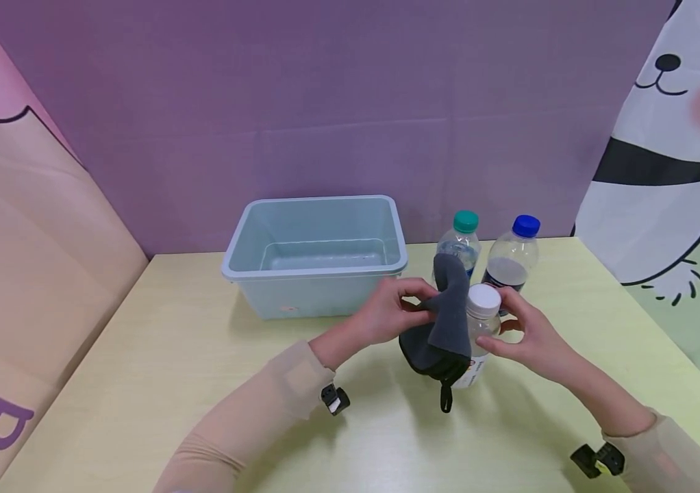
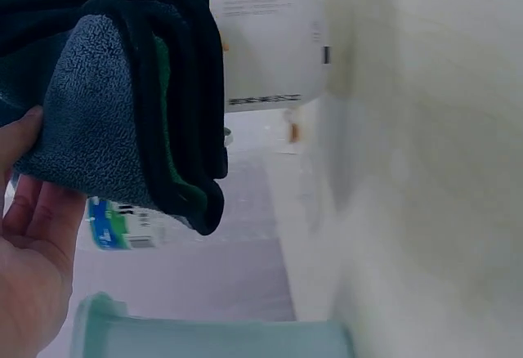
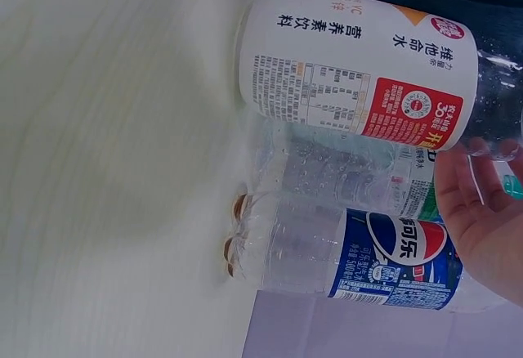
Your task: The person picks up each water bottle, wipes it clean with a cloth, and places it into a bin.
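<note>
My left hand [image 1: 390, 311] pinches a folded dark grey cloth [image 1: 451, 322] with black edging and a small hanging loop. In the left wrist view the cloth [image 2: 90, 113] shows its fuzzy surface between thumb and fingers. Just right of it, my right hand [image 1: 531, 335] holds a clear drink bottle [image 1: 483, 301] with a white cap, thumb and fingers on either side of its upper part. The cloth hides part of this bottle in the head view. Its white, red and orange label [image 3: 351, 72] faces the right wrist camera. Whether its base touches the table cannot be told.
Behind the hands stand a green-capped clear bottle [image 1: 464, 243] and a blue-capped cola bottle [image 1: 513, 257]. A light blue plastic bin [image 1: 301, 294] sits at the table's back, left of the bottles. A purple cloth wall [image 1: 325, 103] rises behind the table [image 1: 171, 356].
</note>
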A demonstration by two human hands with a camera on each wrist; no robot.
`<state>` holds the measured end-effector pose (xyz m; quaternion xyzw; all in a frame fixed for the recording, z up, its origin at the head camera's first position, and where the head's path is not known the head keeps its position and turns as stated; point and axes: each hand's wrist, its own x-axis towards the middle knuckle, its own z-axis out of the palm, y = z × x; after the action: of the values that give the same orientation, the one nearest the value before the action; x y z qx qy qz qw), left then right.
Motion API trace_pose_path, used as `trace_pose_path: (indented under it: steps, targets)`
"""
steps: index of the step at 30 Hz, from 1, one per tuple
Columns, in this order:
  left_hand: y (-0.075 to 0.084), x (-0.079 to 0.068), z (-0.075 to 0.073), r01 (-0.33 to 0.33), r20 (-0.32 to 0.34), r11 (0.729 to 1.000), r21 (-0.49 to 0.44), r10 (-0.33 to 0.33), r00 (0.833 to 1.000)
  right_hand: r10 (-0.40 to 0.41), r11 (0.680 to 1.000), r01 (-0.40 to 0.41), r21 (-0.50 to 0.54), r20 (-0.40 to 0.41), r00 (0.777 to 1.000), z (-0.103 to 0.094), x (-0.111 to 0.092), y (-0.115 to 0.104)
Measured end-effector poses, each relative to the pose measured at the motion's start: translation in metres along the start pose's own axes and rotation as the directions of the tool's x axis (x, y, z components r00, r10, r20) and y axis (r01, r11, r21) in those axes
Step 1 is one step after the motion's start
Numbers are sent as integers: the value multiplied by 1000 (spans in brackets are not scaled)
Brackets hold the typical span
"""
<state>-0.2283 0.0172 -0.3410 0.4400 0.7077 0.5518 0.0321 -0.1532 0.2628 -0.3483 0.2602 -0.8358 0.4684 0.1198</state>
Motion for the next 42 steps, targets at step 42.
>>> trace_pose_path:
  steps: [42]
  targets:
    - [11, 8, -2, 43, 1, 999, 7, -43, 999, -33, 999, 32, 17, 30, 999, -2, 0, 2]
